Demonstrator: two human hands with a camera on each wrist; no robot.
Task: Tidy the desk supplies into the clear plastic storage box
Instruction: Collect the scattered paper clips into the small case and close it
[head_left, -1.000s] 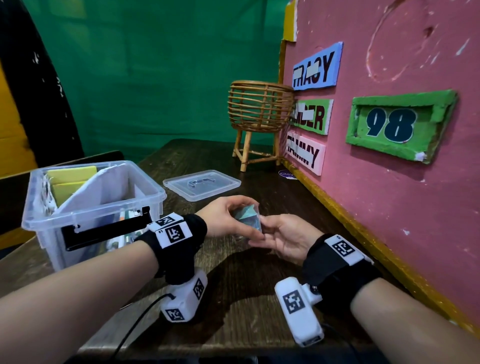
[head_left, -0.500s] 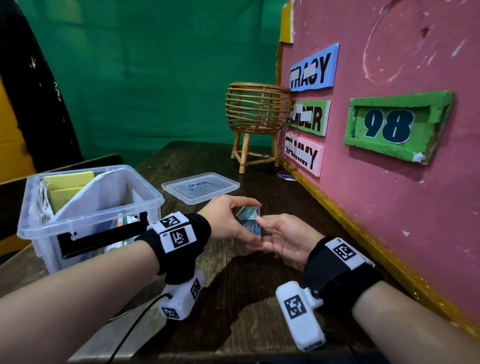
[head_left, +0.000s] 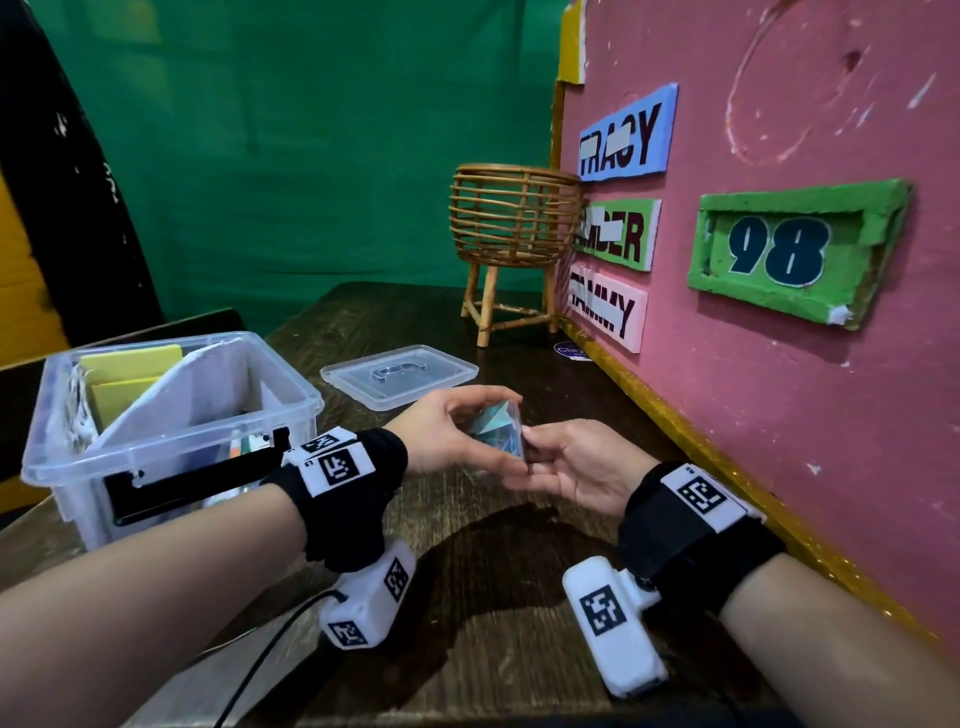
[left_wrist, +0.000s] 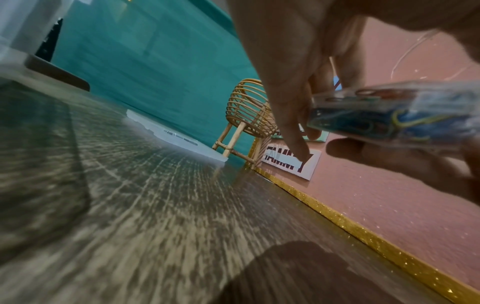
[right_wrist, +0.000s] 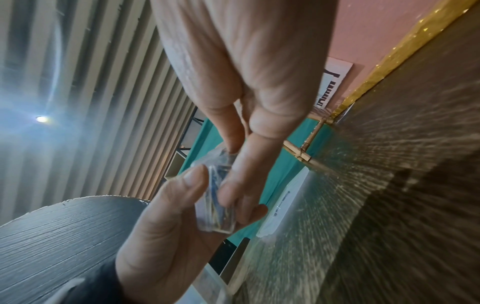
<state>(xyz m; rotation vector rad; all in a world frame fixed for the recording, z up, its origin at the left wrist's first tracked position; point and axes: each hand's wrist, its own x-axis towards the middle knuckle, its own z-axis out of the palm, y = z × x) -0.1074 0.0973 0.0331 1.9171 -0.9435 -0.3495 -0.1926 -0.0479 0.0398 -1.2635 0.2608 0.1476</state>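
A small clear case of coloured paper clips (head_left: 496, 434) is held above the desk between both hands. My left hand (head_left: 467, 431) grips it from the left, thumb on top and fingers beneath. My right hand (head_left: 527, 457) pinches its right end. The left wrist view shows the paper clip case (left_wrist: 394, 111) close up with clips inside. In the right wrist view the paper clip case (right_wrist: 218, 197) sits between my right hand (right_wrist: 233, 156) and my left hand (right_wrist: 161, 216). The clear plastic storage box (head_left: 182, 439) stands open at the left, with yellow pads and white paper inside.
The box's clear lid (head_left: 400, 374) lies flat on the dark wooden desk (head_left: 493, 571) behind the hands. A rattan basket on legs (head_left: 511, 218) stands at the back. A pink board with name signs (head_left: 779, 415) runs along the right side.
Both hands keep hold of the paper clip case in almost the same spot. The case has turned slightly between the fingers.
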